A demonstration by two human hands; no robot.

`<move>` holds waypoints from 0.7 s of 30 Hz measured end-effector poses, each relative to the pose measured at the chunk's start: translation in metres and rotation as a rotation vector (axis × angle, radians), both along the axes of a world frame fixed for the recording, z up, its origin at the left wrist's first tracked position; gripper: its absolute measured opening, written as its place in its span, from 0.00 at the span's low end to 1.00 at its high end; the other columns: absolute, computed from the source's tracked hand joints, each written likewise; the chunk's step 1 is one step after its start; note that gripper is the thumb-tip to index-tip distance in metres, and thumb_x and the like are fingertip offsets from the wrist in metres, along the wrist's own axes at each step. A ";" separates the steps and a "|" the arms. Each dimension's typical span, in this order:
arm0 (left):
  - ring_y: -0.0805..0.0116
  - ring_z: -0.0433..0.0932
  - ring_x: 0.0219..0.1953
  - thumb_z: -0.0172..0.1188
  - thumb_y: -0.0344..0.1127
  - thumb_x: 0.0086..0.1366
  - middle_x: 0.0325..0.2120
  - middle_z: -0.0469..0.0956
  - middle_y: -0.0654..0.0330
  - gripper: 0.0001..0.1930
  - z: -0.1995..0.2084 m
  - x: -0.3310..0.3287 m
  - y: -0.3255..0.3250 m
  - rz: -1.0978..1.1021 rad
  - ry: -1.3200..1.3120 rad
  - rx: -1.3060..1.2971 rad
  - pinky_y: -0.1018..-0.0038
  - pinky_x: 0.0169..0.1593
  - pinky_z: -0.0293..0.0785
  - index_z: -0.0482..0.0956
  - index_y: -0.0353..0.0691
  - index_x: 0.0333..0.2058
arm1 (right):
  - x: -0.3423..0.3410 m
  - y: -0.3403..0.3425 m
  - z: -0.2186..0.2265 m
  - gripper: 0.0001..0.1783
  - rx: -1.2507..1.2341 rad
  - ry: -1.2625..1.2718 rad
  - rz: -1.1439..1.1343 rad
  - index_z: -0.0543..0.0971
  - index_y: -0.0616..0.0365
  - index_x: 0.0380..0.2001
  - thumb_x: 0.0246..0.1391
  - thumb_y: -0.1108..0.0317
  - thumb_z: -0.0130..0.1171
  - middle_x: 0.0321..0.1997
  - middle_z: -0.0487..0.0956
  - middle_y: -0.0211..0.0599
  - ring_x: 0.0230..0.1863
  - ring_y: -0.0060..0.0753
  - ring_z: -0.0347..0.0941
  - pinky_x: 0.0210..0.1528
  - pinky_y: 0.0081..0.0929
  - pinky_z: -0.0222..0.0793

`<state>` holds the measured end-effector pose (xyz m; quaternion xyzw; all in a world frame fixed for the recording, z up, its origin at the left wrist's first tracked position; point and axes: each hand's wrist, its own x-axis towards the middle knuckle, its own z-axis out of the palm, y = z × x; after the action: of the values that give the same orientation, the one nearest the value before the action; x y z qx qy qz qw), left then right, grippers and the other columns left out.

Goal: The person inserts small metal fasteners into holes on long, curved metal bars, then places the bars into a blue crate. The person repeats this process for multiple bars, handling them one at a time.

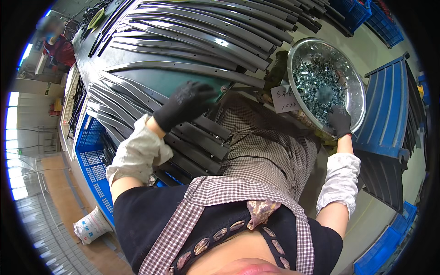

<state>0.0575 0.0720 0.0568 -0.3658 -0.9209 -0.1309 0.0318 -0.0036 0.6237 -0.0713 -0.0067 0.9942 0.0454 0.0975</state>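
Note:
My left hand (185,104), in a black glove, is over the green tabletop (169,82) with its fingers stretched out and nothing seen in them. Long dark grey strips (183,68) with small holes lie beyond it, and more strips (199,137) lie beside and below it. My right hand (340,121), also black-gloved, is at the near inner side of a round metal basin (356,91). Its fingers are bent among small shiny metal clips (316,82). Whatever those fingers hold is hidden.
A white handwritten card (284,99) rests against the basin. Blue plastic panels (382,107) stand to the right. A blue crate (94,169) is at the left, near a white sack (93,226). More blue crates (350,13) stand far right. Another person (59,48) is far left.

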 end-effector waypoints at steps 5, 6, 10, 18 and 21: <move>0.52 0.78 0.45 0.64 0.41 0.59 0.45 0.78 0.57 0.19 -0.046 -0.054 0.013 0.134 0.390 0.008 0.55 0.50 0.71 0.79 0.52 0.50 | 0.010 -0.009 0.027 0.15 -0.254 0.245 -0.002 0.83 0.55 0.36 0.54 0.58 0.55 0.40 0.82 0.48 0.44 0.53 0.78 0.46 0.46 0.72; 0.52 0.78 0.45 0.64 0.40 0.59 0.44 0.78 0.57 0.18 -0.049 -0.056 0.015 0.119 0.282 0.050 0.56 0.50 0.71 0.79 0.53 0.49 | 0.010 -0.004 0.030 0.15 -0.301 0.284 0.014 0.83 0.56 0.36 0.54 0.57 0.56 0.39 0.82 0.47 0.43 0.55 0.77 0.45 0.46 0.72; 0.54 0.78 0.43 0.64 0.37 0.59 0.39 0.79 0.59 0.14 -0.035 -0.045 0.023 0.047 -0.067 0.115 0.59 0.48 0.71 0.82 0.54 0.45 | 0.010 0.023 0.033 0.23 -0.865 0.210 -0.093 0.82 0.67 0.36 0.58 0.52 0.62 0.19 0.74 0.39 0.24 0.23 0.68 0.30 0.28 0.65; 0.56 0.78 0.37 0.65 0.34 0.57 0.35 0.79 0.56 0.14 -0.002 0.006 0.048 -0.062 -0.092 0.061 0.61 0.49 0.70 0.83 0.45 0.44 | 0.093 -0.136 0.105 0.11 -1.405 0.032 0.144 0.82 0.58 0.42 0.55 0.73 0.64 0.35 0.83 0.32 0.35 0.22 0.78 0.38 0.24 0.76; 0.53 0.78 0.35 0.65 0.34 0.57 0.30 0.79 0.54 0.14 0.005 0.037 0.081 -0.116 -0.504 0.337 0.60 0.44 0.72 0.82 0.38 0.42 | 0.114 -0.190 0.100 0.13 -1.362 0.126 0.628 0.83 0.57 0.41 0.51 0.75 0.66 0.32 0.83 0.39 0.32 0.30 0.80 0.34 0.26 0.76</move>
<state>0.0948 0.1526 0.0617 -0.3634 -0.8428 -0.3698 -0.1449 0.1103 0.4342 0.0284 -0.3462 0.7574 -0.5536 -0.0028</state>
